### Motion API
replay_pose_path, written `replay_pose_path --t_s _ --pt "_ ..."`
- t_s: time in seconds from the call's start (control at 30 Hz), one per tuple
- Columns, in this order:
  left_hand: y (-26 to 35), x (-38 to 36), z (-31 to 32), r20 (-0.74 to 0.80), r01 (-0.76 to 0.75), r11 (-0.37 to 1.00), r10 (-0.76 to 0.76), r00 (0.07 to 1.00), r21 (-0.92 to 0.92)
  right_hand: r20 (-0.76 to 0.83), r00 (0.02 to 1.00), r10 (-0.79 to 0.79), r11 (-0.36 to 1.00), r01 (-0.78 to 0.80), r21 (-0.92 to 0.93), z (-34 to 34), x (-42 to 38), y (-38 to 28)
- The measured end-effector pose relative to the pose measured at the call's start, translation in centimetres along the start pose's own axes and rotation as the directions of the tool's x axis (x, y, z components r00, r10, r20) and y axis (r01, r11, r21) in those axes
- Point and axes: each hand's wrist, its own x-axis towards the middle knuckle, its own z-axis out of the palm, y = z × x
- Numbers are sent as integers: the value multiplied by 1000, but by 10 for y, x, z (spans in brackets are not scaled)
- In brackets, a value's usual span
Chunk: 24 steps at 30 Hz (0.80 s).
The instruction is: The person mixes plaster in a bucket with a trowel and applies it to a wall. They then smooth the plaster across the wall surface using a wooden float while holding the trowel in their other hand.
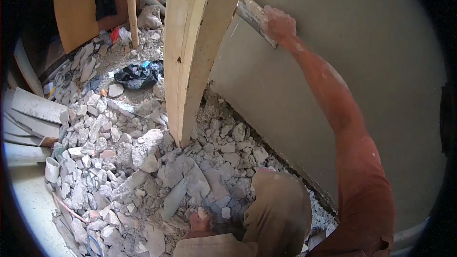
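Long flat trowel (252,16), plaster-smeared, is grasped by the fingers of the right hand (281,24) at the smooth grey wall (381,66); pale timber (190,52) alongside, jagged rubble (133,150) strewn below.

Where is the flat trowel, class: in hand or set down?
In hand: the right hand is closed at the flat trowel's back, raised at the grey wall.

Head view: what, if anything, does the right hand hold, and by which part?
A long, flat, mortar-smeared grey trowel, near mid-length; the hand hides the exact grip.
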Motion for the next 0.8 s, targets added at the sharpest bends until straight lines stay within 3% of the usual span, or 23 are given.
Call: replay_pose_path --t_s 0.03,0.1,0.13,0.2,0.23,0.3,0.33,0.4,0.43,0.5,0.53,0.6,0.67,0.8 --pt "-17 6 -4 2 -6 1000 6 1000 -1 -41 999 -7 1000 6 -29 -6 6 6" --pt "-68 25 -14 202 -415 891 379 903 184 -81 997 -17 998 12 -59 -22 17 18" --pt "-68 29 -13 202 -415 891 379 903 184 -80 997 4 997 -10 -78 -32 22 23" --pt "-65 33 -10 217 39 994 -16 976 -100 -74 997 21 995 -28 -96 -49 25 24" --pt "-66 33 -9 217 44 994 -21 976 -101 -149 988 30 998 -38 -57 -57 22 22" --pt "-69 31 -5 23 -108 993 107 994 43 -215 976 36 999 -41 -16 -57 10 15" --pt "-61 28 -3 23 -100 994 99 995 39 -286 958 -26 1000 22 -15 -53 1 10" --pt "-48 21 -1 -48 105 946 -95 994 308 -344 935 -85 996 82 -23 -37 -17 4" --pt "-56 23 0 -43 110 945 -102 994 309 -280 956 -93 995 97 1 -22 -25 -1" --pt "-80 34 -5 126 -145 985 157 980 -97 -208 973 -99 994 108 32 3 -42 -20" --pt "-90 39 -9 124 -139 986 150 981 -95 -123 991 -52 997 60 58 12 -50 -33" --pt "-91 43 -13 190 -11 995 -8 982 98 -32 999 -10 997 12 81 36 -59 -40" --pt "-48 26 -12 202 43 997 -54 978 57 -167 975 -146 988 154 35 60 -64 -41" --pt "-21 19 -9 222 66 996 -53 974 -52 -190 968 -165 983 146 -112 69 -66 -47"
